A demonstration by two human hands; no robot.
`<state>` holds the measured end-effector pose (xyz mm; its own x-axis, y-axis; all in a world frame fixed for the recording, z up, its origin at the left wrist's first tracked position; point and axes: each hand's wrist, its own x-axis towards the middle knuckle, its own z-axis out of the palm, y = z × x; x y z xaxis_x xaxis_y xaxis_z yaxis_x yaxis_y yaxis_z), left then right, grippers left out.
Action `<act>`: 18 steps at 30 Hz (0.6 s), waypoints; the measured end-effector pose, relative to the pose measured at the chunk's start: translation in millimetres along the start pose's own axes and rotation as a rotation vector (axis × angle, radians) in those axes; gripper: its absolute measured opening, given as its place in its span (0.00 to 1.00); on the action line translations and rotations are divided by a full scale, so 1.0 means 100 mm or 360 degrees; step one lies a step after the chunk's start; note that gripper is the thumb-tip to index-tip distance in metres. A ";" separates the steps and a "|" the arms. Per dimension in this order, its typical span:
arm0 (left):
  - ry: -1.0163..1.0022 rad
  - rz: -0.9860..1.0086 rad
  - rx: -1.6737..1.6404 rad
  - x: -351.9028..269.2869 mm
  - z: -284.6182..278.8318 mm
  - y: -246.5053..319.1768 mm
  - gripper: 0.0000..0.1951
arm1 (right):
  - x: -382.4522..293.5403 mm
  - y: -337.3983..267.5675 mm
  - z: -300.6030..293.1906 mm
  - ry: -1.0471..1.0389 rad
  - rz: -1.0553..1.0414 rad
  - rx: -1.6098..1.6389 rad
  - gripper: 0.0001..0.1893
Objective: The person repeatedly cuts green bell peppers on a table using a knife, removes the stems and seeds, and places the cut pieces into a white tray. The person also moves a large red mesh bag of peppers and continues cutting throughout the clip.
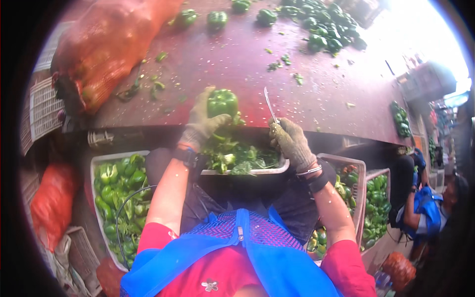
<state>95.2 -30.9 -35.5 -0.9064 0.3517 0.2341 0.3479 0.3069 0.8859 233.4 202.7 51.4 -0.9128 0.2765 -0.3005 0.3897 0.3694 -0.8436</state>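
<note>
My left hand [203, 118], in a dirty knit work glove, grips a green bell pepper [222, 103] at the near edge of the red table [237, 63]. In my gloved right hand [291, 141] is a knife [269, 104] with a thin, slightly curved blade that points up and away from me. Blade and pepper are apart. Below the table edge, between my knees, a pale crate [256, 172] holds green pepper trimmings and leafy scraps [237, 157]. The knife's handle is mostly hidden in my fist.
An orange mesh sack [107, 48] bulges on the table's left. Several whole peppers [217, 19] and a pepper heap [326, 29] lie at the far side. Pepper-filled crates flank me at left [97, 196] and right [362, 185]. Another person [426, 211] works at far right.
</note>
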 end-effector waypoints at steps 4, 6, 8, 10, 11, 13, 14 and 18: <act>-0.0049 -0.0216 -0.0166 -0.05 -0.07 0.16 0.47 | 0.01 -0.07 0.51 -0.0103 -0.0009 0.0358 0.14; -0.0056 -0.0221 -0.0146 -0.04 -0.06 0.18 0.46 | 0.11 -0.15 0.56 -0.0245 0.0003 0.0299 0.14; -0.0047 -0.0220 -0.0061 -0.02 -0.06 0.23 0.46 | 0.19 -0.23 0.59 -0.0323 0.0008 0.0379 0.15; 0.0027 -0.0138 0.0000 0.01 -0.02 0.23 0.44 | 0.25 -0.21 0.60 -0.0180 0.0056 0.0543 0.15; -0.0005 -0.0235 -0.0131 0.02 -0.03 0.22 0.44 | 0.30 -0.11 0.63 -0.0074 0.0107 0.0690 0.15; -0.0075 -0.0407 -0.0385 0.09 -0.06 0.26 0.43 | 0.39 -0.02 0.69 0.0055 -0.0026 0.0631 0.17; -0.0007 -0.0429 -0.0720 0.04 0.00 0.20 0.35 | 0.46 0.06 0.73 0.0062 -0.0070 0.0688 0.17; -0.0277 -0.0951 -0.1349 0.04 0.01 0.28 0.19 | 0.57 -0.05 0.73 -0.0005 -0.0012 0.1016 0.24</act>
<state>101.7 -20.3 -9.6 -0.8049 0.4900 -0.3348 -0.4871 -0.2230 0.8444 170.6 152.0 6.2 -0.9160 0.2731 -0.2938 0.2342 -0.2304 -0.9445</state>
